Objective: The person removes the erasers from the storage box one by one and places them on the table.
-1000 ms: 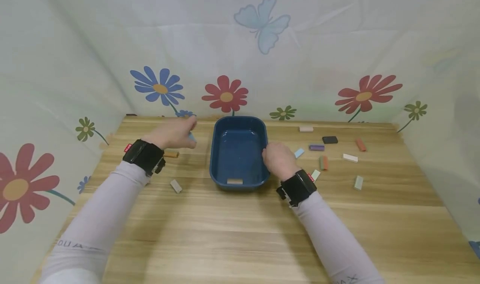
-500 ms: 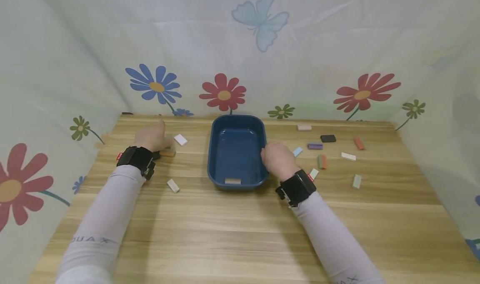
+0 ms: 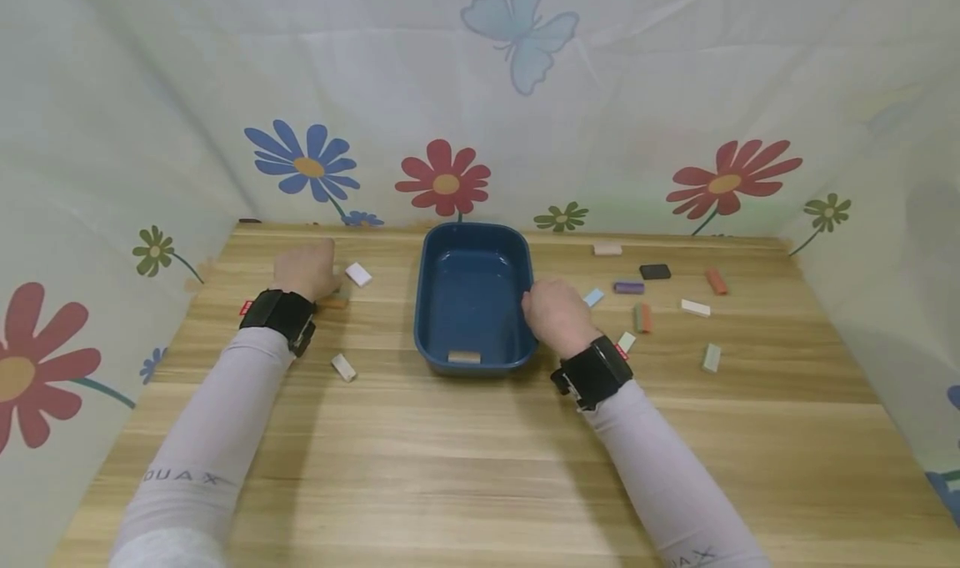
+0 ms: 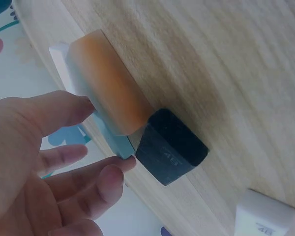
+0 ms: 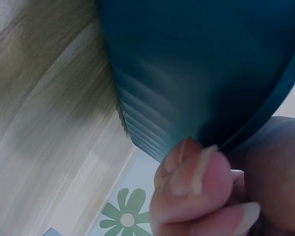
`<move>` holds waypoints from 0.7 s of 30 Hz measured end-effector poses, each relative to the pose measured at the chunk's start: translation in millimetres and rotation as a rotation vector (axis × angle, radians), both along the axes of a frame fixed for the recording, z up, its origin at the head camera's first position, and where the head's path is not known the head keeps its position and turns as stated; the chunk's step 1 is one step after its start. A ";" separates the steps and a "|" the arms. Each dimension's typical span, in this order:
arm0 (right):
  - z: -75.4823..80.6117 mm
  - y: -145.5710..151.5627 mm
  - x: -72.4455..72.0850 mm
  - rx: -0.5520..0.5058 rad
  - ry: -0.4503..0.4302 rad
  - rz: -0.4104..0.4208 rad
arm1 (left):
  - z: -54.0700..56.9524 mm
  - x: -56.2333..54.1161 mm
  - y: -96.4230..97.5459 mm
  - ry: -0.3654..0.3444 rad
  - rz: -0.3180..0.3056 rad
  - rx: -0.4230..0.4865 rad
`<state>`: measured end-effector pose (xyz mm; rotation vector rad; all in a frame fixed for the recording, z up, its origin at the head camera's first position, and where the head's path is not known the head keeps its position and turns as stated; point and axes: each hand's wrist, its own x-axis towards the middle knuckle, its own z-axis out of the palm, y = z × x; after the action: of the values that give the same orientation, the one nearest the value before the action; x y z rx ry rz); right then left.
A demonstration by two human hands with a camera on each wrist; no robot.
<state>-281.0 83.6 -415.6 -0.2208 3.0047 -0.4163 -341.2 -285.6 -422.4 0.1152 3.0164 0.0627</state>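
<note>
My left hand (image 3: 306,269) is at the left of the wooden table, beside an orange eraser (image 3: 333,303). In the left wrist view this eraser (image 4: 113,83) shows a pale teal side; my thumb tip lies along that side and a fingertip is at its lower end, with a gap between them. A black eraser (image 4: 169,147) marked 4B lies against its end. My right hand (image 3: 558,316) grips the right rim of a dark blue tray (image 3: 417,301), thumb and curled fingers at the edge in the right wrist view. A beige eraser (image 3: 464,357) lies inside the tray.
White erasers (image 3: 358,274) lie right of and in front of my left hand. On the right, several erasers are scattered, among them a black one (image 3: 656,272), a purple one (image 3: 628,288) and a red one (image 3: 716,281). A flowered curtain (image 3: 600,134) rises behind the table.
My left hand has moved left and down from near the tray to the orange eraser, uncovering a white eraser. The right hand keeps its grip on the tray; the head view shifts slightly.
</note>
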 end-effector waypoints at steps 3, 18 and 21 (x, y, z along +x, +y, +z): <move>-0.1 -1.4 -0.1 0.002 -0.014 -0.006 | -0.7 2.9 1.6 0.000 0.013 0.005; 2.1 -4.1 -0.1 0.008 0.005 0.006 | 41.3 47.4 114.3 0.353 -0.391 0.010; 1.9 -5.3 -0.4 0.001 0.007 0.009 | 43.6 59.3 141.9 0.254 -0.470 -0.016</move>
<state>-281.3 78.3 -413.7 -0.2360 3.0099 -0.4146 -281.9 -143.6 -378.8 0.8847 3.1416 -0.0218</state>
